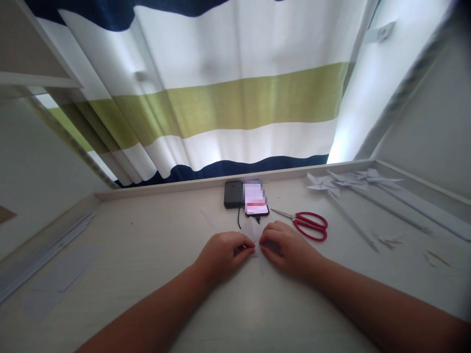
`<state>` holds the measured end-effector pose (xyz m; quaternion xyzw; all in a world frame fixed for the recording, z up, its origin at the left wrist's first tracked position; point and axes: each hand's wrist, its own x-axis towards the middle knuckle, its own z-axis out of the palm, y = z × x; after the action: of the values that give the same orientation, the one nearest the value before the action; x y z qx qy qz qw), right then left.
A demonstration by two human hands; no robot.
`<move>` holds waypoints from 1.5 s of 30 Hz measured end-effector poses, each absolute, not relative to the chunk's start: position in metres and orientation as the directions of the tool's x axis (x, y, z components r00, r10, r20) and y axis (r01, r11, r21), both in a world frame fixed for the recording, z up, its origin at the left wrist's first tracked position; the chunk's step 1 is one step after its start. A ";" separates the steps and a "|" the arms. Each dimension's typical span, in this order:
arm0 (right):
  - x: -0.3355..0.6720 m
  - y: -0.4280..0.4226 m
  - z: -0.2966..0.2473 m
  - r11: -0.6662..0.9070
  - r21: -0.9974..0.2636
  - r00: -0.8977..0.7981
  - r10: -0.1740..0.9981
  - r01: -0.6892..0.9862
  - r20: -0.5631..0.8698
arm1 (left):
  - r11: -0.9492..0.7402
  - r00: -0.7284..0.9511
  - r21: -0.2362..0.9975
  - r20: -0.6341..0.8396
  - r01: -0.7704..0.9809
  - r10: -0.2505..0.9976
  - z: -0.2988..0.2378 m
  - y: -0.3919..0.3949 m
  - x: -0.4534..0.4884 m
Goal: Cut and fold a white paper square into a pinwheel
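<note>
Your forearms [154, 308] lie nearest the camera, stretching in from bottom left and lower right over the pale worktop [235, 318]. Your left hand [222, 250] has its grip pinched together on the left side of a small piece of white paper [253, 230]; your right hand [289, 246] has its grip closed the same way on the right side. That white paper sits between your hands, one pointed end reaching up past them and a faint corner showing lower down; its exact folds are too blurred to tell. Just beyond it lies a phone [255, 200] with a lit screen, its content blurred out, side by side with a dark case [233, 194]; a short black cable [239, 218] trails toward your left hand. Red-handled scissors [312, 238] rest near your right hand, blades toward the phone. Farther right are three white pinwheels [323, 184] on long sticks, with small pale slivers [387, 243] near them. White sheets [69, 268] lie at your far left, and a striped curtain [206, 108] hangs beyond the worktop.
</note>
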<state>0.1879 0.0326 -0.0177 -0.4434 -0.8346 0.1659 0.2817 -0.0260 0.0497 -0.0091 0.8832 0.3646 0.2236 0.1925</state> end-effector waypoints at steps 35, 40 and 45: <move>0.193 0.035 -0.019 0.561 -0.455 -0.478 0.828 0.692 0.292 | -0.638 0.596 0.427 0.248 0.640 0.764 -0.011 0.051 -0.019; 0.193 0.034 -0.019 0.556 -0.458 -0.470 0.831 0.694 0.297 | -0.653 0.608 0.415 0.256 0.633 0.752 -0.011 0.050 -0.019; 0.193 0.034 -0.020 0.555 -0.451 -0.469 0.832 0.699 0.298 | -0.657 0.614 0.403 0.250 0.637 0.749 -0.012 0.051 -0.019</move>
<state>0.1930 0.0342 -0.0198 -0.4520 -0.8464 0.1341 0.2478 -0.0187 0.0511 -0.0117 0.8876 0.3904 0.2017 0.1380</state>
